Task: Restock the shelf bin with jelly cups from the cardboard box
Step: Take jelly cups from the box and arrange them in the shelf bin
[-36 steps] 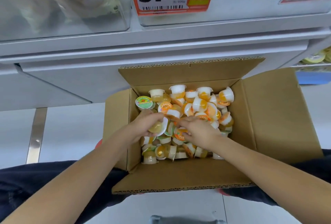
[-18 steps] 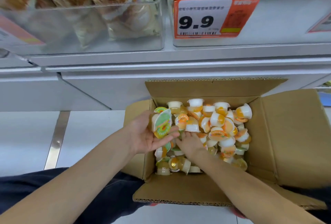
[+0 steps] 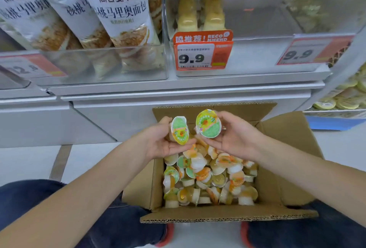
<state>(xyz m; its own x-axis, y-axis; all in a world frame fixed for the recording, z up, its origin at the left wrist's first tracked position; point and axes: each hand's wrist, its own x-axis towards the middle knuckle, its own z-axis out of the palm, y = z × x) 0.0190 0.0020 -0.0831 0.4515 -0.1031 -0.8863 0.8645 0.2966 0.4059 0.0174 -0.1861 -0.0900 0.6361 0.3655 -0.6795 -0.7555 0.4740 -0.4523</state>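
An open cardboard box [image 3: 281, 170] on the floor holds several loose jelly cups [image 3: 210, 180] with green or orange lids. Above its far end, my left hand [image 3: 158, 142] holds a green-lidded jelly cup [image 3: 179, 132], lid toward me. Beside it, my right hand [image 3: 235, 138] holds a second green-lidded jelly cup [image 3: 208, 124], with more cups partly hidden behind it. The clear shelf bin [image 3: 247, 57] with the 9.9 price tag [image 3: 202, 53] stands above the box; pale cups show at its back.
A clear bin of white bread bags [image 3: 118, 10] stands left of the target bin. Another 9.9 tag [image 3: 309, 51] hangs at right. Yellow-lidded cups [image 3: 346, 97] fill a low shelf at far right. My knees flank the box on the white floor.
Both hands have risen out of the box, each holding jelly cups. The view has tilted upward, bringing the shelf bins into sight.
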